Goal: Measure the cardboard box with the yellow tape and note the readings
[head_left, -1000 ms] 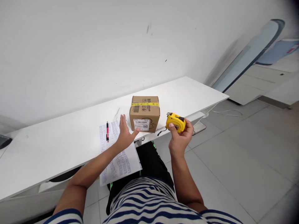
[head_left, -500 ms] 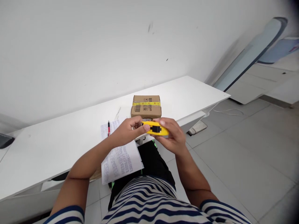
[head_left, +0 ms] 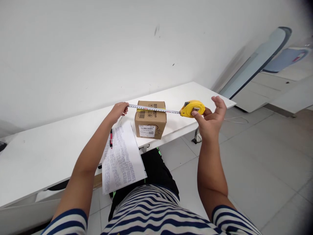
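A yellow tape measure (head_left: 192, 108) is pinched between the thumb and fingers of my right hand (head_left: 212, 117), to the right of the box. Its white blade (head_left: 156, 109) is pulled out to the left. My left hand (head_left: 119, 111) grips the blade's free end, fingers closed. Between my hands the blade stretches across the top of a brown cardboard box (head_left: 149, 120); I cannot tell whether it touches. Yellow tape runs over the box top, and a white label (head_left: 146, 131) is on its near side.
The box stands on a long white table (head_left: 61, 140) against the wall. Sheets of handwritten paper (head_left: 122, 163) overhang the table's front edge, with a red and black pen (head_left: 111, 138) lying on them. At the right, a tall glass-like panel (head_left: 256, 62) leans against the wall.
My hands have moved apart, the left one leftward, the right one rightward and up. The blade is now drawn out of the tape measure, above the box.
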A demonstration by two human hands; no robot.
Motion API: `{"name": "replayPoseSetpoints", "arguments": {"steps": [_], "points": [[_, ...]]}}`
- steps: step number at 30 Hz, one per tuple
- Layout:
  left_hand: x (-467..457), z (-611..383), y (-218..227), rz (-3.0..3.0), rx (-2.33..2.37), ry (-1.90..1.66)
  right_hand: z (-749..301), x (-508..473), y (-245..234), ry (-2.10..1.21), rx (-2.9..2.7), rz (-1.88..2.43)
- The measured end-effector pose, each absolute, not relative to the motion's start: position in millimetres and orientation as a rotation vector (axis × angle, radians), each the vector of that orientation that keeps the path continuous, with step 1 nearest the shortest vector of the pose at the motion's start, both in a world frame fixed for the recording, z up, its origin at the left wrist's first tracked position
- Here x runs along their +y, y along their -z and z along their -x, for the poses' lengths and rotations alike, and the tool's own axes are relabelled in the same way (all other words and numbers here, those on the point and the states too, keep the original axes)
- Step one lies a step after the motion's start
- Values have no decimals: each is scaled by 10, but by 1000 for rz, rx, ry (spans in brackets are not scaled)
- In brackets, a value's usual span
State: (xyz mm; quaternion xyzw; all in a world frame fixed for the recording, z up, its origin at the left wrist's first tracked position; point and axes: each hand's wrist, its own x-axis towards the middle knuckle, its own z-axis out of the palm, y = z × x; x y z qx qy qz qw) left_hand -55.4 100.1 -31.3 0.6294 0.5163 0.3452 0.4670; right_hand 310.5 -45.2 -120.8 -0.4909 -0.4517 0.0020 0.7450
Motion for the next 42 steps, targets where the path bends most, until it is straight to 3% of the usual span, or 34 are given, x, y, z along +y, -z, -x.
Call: {"name": "replayPoseSetpoints", "arguments": {"steps": [4,14,27,36,42], "points": [[982,428,490,-1603,1223,-760,-3021,-391,1141,-10,-1064,1084],[954,332,447,-1770,1132,-398,-2641,-276,1093,270,-1524,1165],[932,359,351,-1920,1041,-505,-2652,-174,1276,174,-1521,1197],[172,939,-36,-1961,925,-1160,-2153,-578,891,484,-1513,969],[-765,1394,563,-1713,811,-967,-1147,-1039,1088,266,-1794,569]]}}
